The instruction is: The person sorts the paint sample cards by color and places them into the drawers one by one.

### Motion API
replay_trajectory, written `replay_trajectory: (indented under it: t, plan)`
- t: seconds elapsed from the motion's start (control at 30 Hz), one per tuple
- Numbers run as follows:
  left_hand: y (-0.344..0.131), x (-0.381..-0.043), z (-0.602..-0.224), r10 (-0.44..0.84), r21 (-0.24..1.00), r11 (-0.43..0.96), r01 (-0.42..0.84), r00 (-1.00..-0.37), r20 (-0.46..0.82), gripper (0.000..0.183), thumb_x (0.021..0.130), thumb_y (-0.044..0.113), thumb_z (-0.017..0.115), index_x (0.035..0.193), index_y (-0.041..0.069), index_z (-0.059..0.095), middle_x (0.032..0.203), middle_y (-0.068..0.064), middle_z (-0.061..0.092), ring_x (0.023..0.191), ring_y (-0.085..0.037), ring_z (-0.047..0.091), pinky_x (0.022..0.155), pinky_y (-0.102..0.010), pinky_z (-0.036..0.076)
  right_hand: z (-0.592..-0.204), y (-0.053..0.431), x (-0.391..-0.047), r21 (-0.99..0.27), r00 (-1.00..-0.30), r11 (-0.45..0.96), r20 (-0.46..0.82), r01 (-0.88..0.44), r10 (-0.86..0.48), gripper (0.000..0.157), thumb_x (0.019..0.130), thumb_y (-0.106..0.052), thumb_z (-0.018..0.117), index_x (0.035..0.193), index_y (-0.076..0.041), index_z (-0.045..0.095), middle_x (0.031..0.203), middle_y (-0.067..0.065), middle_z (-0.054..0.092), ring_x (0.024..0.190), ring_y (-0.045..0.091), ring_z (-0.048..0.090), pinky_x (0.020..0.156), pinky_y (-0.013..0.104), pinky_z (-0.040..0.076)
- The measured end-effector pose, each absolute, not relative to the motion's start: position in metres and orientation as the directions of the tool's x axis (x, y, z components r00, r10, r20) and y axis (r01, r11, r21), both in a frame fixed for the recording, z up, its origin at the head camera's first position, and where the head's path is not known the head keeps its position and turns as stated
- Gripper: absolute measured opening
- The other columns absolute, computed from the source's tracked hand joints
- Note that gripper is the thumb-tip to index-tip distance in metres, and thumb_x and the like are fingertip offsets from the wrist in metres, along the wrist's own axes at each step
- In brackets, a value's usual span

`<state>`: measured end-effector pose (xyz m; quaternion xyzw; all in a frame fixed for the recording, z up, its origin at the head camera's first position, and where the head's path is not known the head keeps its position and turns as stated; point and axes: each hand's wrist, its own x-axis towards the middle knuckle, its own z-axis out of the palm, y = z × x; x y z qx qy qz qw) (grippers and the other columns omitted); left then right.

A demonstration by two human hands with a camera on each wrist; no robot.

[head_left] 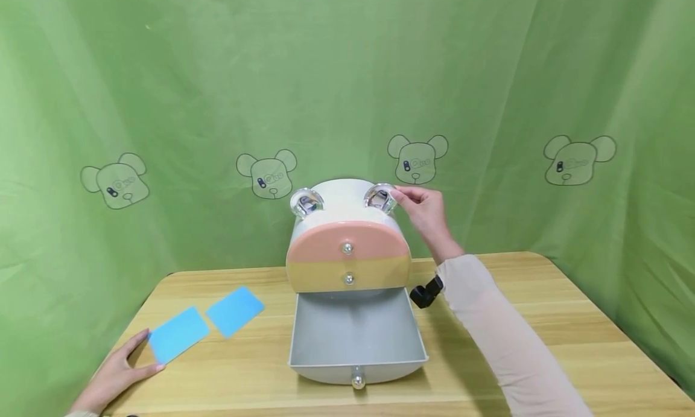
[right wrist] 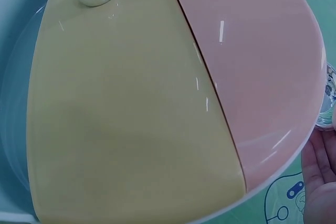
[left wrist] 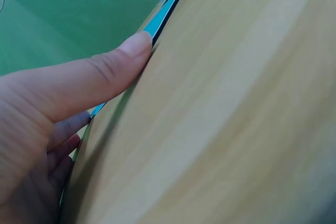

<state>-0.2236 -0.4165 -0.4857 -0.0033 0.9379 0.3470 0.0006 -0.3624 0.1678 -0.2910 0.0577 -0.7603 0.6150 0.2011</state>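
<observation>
My left hand (head_left: 119, 369) holds a blue card (head_left: 179, 335) by one end, thumb at the near corner and a finger at the far one. In the left wrist view the card shows only as a thin blue edge beside the thumb (left wrist: 137, 44). A second blue card (head_left: 235, 311) lies on the wood to its right. With thumb and fingers, my right hand (head_left: 426, 212) pinches the right clear ear (head_left: 374, 194) of a rounded drawer box (head_left: 347, 261). The box has pink and yellow drawer fronts, both closed. Below them, a grey drawer (head_left: 355, 326) is pulled out, bare inside.
The wooden table (head_left: 233, 381) bears everything. A second clear ear (head_left: 304, 204) stands on the box's left. Shiny round knobs stick out, one on the grey drawer (head_left: 358, 379). A green curtain (head_left: 336, 85) hangs behind. A black device (head_left: 427, 292) sits at my right wrist.
</observation>
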Motion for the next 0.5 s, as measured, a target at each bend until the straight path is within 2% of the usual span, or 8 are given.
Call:
replay_trajectory:
  t: [0.2, 0.33, 0.5]
  plan:
    - [-0.4141, -0.2251, -0.484, -0.026, 0.644, 0.764, -0.041, -0.999, -0.033, 0.096, 0.08, 0.034, 0.074, 0.145, -0.008, 0.016, 0.144, -0.038, 0.018, 0.127, -0.059, 0.019, 0.097, -0.07, 0.026, -0.2903, 0.1667, -0.363, -0.907, -0.908, 0.241, 0.388, -0.346, 0.159, 0.034, 0.083, -0.028, 0.072, 0.108, -0.005, 0.068, 0.099, 0.004, 0.071, 0.082, 0.011, 0.063, 0.077, 0.023, 0.053]
    - [-0.4121, -0.2254, -0.483, -0.042, 0.66, 0.749, -0.063, -0.998, -0.048, 0.096, 0.081, 0.033, 0.073, 0.145, -0.007, 0.015, 0.145, -0.038, 0.018, 0.127, -0.058, 0.02, 0.098, -0.068, 0.027, -0.2903, 0.1669, -0.362, -0.914, -0.913, 0.228, 0.376, -0.336, 0.16, 0.034, 0.082, -0.028, 0.073, 0.107, -0.005, 0.068, 0.098, 0.003, 0.071, 0.087, 0.018, 0.063, 0.082, 0.029, 0.053]
    - [-0.4129, -0.2252, -0.4812, -0.064, 0.672, 0.732, -0.113, -0.993, -0.097, 0.094, 0.083, 0.037, 0.07, 0.146, -0.005, 0.014, 0.145, -0.039, 0.015, 0.128, -0.058, 0.017, 0.098, -0.07, 0.025, -0.2901, 0.1671, -0.3611, -0.917, -0.914, 0.218, 0.371, -0.334, 0.163, 0.034, 0.082, -0.028, 0.073, 0.107, -0.005, 0.068, 0.095, 0.0, 0.071, 0.09, 0.022, 0.063, 0.082, 0.029, 0.052]
